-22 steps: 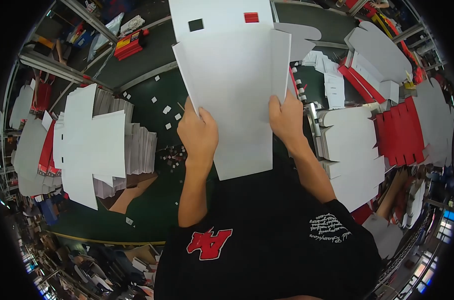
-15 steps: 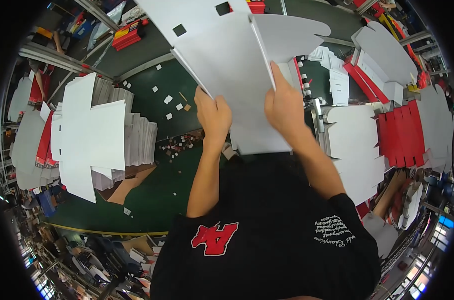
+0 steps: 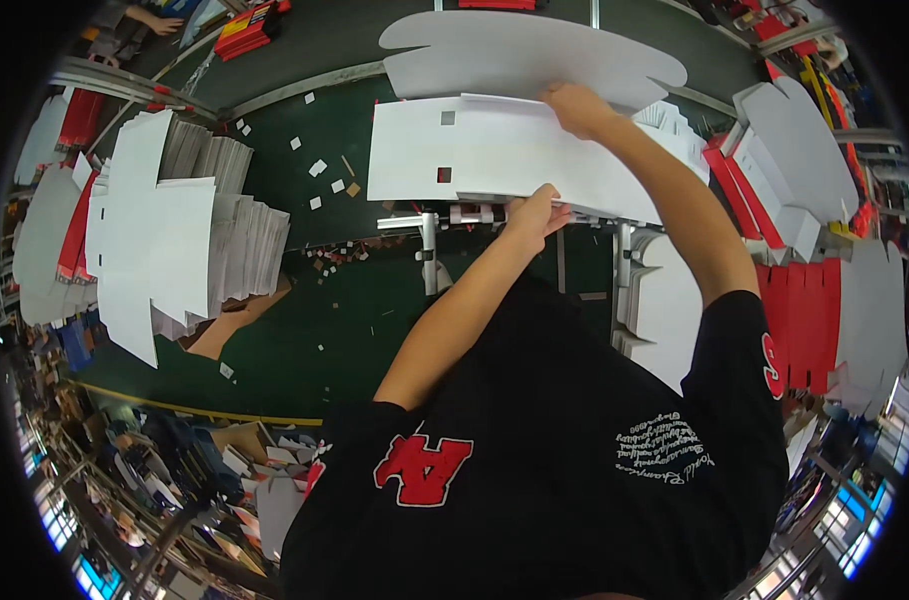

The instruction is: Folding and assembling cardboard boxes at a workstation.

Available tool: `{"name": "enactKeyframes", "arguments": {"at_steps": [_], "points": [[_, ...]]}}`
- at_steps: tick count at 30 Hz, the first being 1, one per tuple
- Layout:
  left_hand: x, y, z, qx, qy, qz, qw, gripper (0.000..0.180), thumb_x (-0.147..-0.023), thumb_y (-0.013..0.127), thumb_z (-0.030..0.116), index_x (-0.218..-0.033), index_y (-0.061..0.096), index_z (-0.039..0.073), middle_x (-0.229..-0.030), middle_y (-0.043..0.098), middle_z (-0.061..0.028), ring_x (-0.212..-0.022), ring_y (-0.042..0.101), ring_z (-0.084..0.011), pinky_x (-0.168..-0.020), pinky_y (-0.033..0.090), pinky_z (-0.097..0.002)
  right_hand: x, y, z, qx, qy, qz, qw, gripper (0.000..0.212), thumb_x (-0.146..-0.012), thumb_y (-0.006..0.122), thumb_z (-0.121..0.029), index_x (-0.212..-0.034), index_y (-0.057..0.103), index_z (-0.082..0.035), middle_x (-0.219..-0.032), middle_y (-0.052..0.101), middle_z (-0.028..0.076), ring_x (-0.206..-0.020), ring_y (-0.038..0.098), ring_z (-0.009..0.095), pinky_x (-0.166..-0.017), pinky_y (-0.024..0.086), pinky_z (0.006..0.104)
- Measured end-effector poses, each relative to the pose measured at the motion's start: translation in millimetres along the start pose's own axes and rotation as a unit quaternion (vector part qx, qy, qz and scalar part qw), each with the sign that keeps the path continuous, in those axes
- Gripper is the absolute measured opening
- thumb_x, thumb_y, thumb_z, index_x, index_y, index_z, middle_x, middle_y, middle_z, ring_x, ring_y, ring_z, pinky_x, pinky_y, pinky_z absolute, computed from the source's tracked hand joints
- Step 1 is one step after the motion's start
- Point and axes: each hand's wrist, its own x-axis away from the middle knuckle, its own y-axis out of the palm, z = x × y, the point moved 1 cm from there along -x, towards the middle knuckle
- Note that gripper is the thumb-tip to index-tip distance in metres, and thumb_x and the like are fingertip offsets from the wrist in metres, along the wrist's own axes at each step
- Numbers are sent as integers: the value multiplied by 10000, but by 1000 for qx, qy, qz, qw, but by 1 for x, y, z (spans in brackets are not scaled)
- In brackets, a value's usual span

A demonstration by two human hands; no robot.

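A long white cardboard box blank (image 3: 414,150) with two square cut-outs near its left end lies crosswise in front of me, its long sides partly folded up. My left hand (image 3: 534,216) is closed on its near edge, thumb on top. At the far edge my right hand (image 3: 578,110) grips the folded side, its fingertips partly hidden behind it. Beyond that side stands a grey-white lid panel (image 3: 534,55) with rounded, notched ends. Under the near edge shows a metal bar fixture (image 3: 429,240).
To the left stands a tall stack of white blanks (image 3: 139,220). Red and grey blanks (image 3: 799,320) lie at the right, below a partly folded red box (image 3: 744,185). Small card scraps (image 3: 317,168) litter the green surface. A co-worker's hand (image 3: 159,22) shows at top left.
The white box blank has turned from lengthwise to crosswise and now lies over the fixture. My left hand moved right to its near edge; my right hand moved up to its far edge.
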Motion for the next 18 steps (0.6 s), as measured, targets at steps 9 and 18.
{"name": "enactKeyframes", "arguments": {"at_steps": [9,18], "points": [[-82,-2,-15,-29,-3,216,976,323,-859,531,161,-1044,503,-102,-931,597,-165,-725,666,-237,-556,562,-325,-37,51,4,-27,-42,-27,998,247,-782,523,-16,-1026,563,-33,-999,633,136,-938,617,316,-785,507,421],[-104,-21,-21,-7,9,206,979,268,-840,500,82,-1042,494,-95,-956,614,-207,-740,665,-265,-586,581,-302,-33,101,1,-102,-57,34,993,198,-812,488,-39,-1007,491,-2,-896,646,190,-791,652,358,-711,525,438]]}}
